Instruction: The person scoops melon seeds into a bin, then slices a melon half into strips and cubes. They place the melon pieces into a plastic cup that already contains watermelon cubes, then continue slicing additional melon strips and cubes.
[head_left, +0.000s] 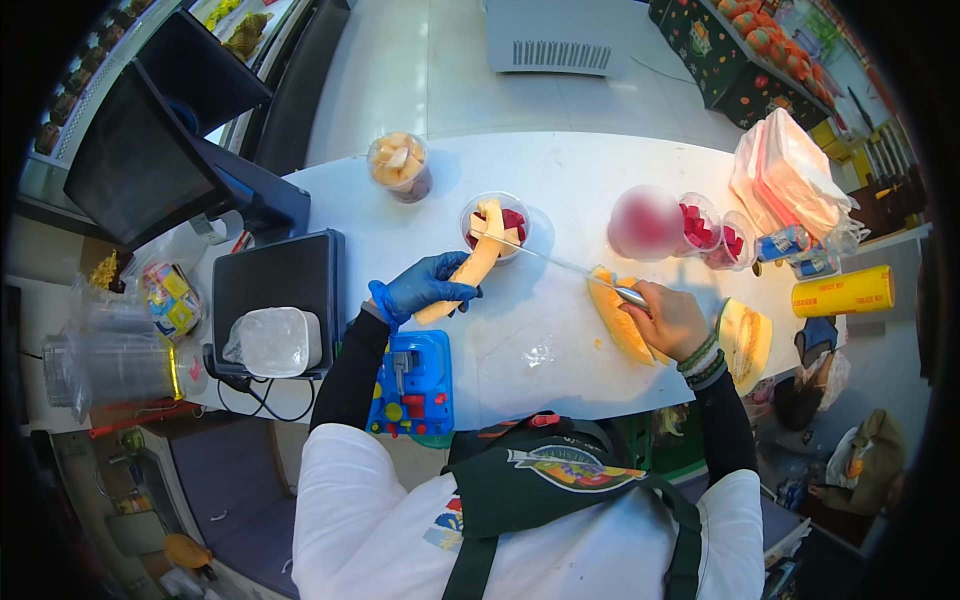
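Observation:
My left hand (429, 288), in a blue glove, grips a long peeled slice of orange melon (474, 270). The slice's far end hangs over a clear plastic cup (528, 225) that holds red and pale fruit pieces. My bare right hand (670, 321) holds a knife (570, 266) by its metal handle. Its thin blade reaches left to the slice above the cup. Below the knife, orange melon wedges (622, 330) lie on the white table (525, 337), partly hidden by my right hand. Farther right sits a cut melon piece (744, 345) with seeds showing.
A filled fruit cup (400, 166) stands at the back left. Cups of red cubes (697, 223) stand right, beside a blurred round reddish shape (645, 223). Plastic bags (787, 172), cans (782, 244) and a yellow roll (844, 291) line the right. A scale (277, 274) and blue toy (414, 375) are left.

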